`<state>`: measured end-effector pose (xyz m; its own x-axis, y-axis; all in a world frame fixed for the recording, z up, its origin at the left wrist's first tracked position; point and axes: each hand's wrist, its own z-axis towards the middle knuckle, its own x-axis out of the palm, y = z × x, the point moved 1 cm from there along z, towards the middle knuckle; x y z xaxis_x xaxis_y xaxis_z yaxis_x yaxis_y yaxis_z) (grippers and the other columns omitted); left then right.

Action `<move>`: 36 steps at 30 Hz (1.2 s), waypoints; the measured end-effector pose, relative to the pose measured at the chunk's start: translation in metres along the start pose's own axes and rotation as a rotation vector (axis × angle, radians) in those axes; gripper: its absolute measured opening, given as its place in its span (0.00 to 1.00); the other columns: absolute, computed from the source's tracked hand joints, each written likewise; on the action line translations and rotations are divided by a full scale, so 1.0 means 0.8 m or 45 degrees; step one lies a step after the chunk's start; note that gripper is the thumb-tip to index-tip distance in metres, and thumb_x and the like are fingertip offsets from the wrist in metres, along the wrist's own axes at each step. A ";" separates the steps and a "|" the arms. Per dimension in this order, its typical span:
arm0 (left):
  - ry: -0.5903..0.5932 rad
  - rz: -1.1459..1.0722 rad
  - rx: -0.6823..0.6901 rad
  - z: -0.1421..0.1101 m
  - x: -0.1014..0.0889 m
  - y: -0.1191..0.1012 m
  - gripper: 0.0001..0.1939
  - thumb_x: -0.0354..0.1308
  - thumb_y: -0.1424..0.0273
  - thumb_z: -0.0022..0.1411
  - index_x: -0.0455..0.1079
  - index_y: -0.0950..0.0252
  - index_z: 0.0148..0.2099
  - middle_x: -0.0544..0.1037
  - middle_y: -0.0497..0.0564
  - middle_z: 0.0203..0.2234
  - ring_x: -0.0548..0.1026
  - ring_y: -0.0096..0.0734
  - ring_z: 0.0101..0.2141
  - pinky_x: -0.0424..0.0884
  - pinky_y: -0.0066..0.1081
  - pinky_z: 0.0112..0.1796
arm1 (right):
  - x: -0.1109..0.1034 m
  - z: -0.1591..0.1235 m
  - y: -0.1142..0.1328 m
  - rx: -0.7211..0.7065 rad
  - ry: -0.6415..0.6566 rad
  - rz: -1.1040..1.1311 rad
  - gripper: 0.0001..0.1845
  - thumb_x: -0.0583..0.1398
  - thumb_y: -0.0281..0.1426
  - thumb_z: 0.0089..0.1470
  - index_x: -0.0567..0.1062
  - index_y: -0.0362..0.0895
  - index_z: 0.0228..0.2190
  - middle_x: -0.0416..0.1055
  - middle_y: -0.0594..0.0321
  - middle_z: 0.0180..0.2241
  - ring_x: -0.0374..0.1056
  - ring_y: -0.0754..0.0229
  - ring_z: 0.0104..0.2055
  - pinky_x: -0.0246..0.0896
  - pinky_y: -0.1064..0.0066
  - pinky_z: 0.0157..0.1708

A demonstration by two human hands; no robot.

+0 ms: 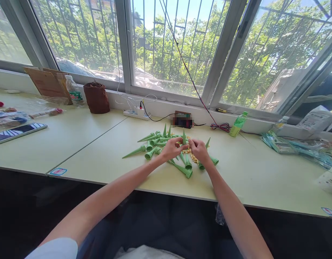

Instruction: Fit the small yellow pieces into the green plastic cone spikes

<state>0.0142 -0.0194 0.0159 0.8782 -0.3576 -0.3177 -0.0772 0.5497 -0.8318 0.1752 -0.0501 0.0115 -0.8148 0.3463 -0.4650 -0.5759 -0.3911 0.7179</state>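
My left hand (172,148) is closed around a green plastic spike (184,137), its pointed end up. Close beside it, my right hand (199,151) has thumb and fingertips pinched together near the spike. Whatever lies in that pinch is too small to make out. Around and under my hands is a loose pile of more hollow green spikes (134,151), most lying on their sides, with a few standing point up. Small yellow pieces (193,158) are scattered among them, partly hidden by my hands.
Behind the pile stand a dark box-like device (183,121), coiled cable (220,127) and a green-labelled bottle (238,124). A power strip (136,113), brown bag (96,98) and phone (18,133) are to the left. Plastic packets (298,145) lie right. The table's front edge (179,195) runs below my forearms.
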 end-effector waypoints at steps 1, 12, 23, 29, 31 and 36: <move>-0.036 0.058 0.063 0.001 0.000 0.002 0.19 0.62 0.54 0.55 0.66 0.66 0.31 0.70 0.46 0.25 0.66 0.20 0.21 0.62 0.24 0.22 | 0.001 0.000 -0.001 0.013 0.009 0.014 0.26 0.51 0.49 0.59 0.58 0.46 0.18 0.52 0.69 0.14 0.48 0.65 0.20 0.43 0.70 0.22; -0.191 0.065 -0.166 0.005 0.001 0.002 0.22 0.49 0.50 0.65 0.67 0.66 0.36 0.74 0.49 0.28 0.65 0.21 0.17 0.61 0.26 0.20 | 0.001 0.003 -0.009 0.058 -0.242 0.077 0.25 0.51 0.50 0.59 0.60 0.46 0.20 0.56 0.68 0.15 0.51 0.64 0.20 0.46 0.71 0.22; 0.189 -0.629 -0.699 0.007 0.001 0.000 0.32 0.59 0.42 0.51 0.68 0.71 0.26 0.71 0.51 0.19 0.63 0.19 0.14 0.51 0.24 0.14 | 0.001 -0.001 -0.002 -0.037 -0.044 0.031 0.22 0.51 0.47 0.60 0.63 0.45 0.23 0.56 0.69 0.17 0.51 0.65 0.22 0.47 0.72 0.23; 0.180 -0.534 -0.515 0.006 0.000 0.006 0.29 0.62 0.45 0.51 0.67 0.69 0.27 0.72 0.49 0.22 0.62 0.16 0.15 0.55 0.24 0.15 | -0.001 0.001 -0.002 -0.016 -0.044 -0.020 0.24 0.51 0.47 0.60 0.59 0.45 0.20 0.55 0.68 0.17 0.51 0.65 0.22 0.46 0.71 0.24; 0.126 -0.412 -0.371 0.005 -0.001 0.005 0.26 0.64 0.48 0.51 0.65 0.67 0.28 0.69 0.46 0.19 0.63 0.18 0.15 0.58 0.24 0.16 | -0.002 0.001 -0.001 -0.005 -0.014 -0.042 0.24 0.51 0.47 0.60 0.58 0.46 0.19 0.55 0.68 0.16 0.50 0.64 0.21 0.46 0.71 0.23; -0.014 -0.215 -0.112 0.000 0.000 -0.002 0.21 0.65 0.55 0.52 0.65 0.65 0.38 0.70 0.44 0.25 0.65 0.18 0.16 0.57 0.23 0.16 | -0.003 0.003 -0.002 0.016 0.011 -0.033 0.25 0.50 0.48 0.59 0.58 0.46 0.18 0.55 0.67 0.14 0.50 0.64 0.20 0.46 0.70 0.22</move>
<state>0.0142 -0.0199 0.0176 0.8873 -0.4306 -0.1653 0.0314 0.4139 -0.9098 0.1779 -0.0481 0.0125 -0.8002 0.3490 -0.4878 -0.5960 -0.3711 0.7121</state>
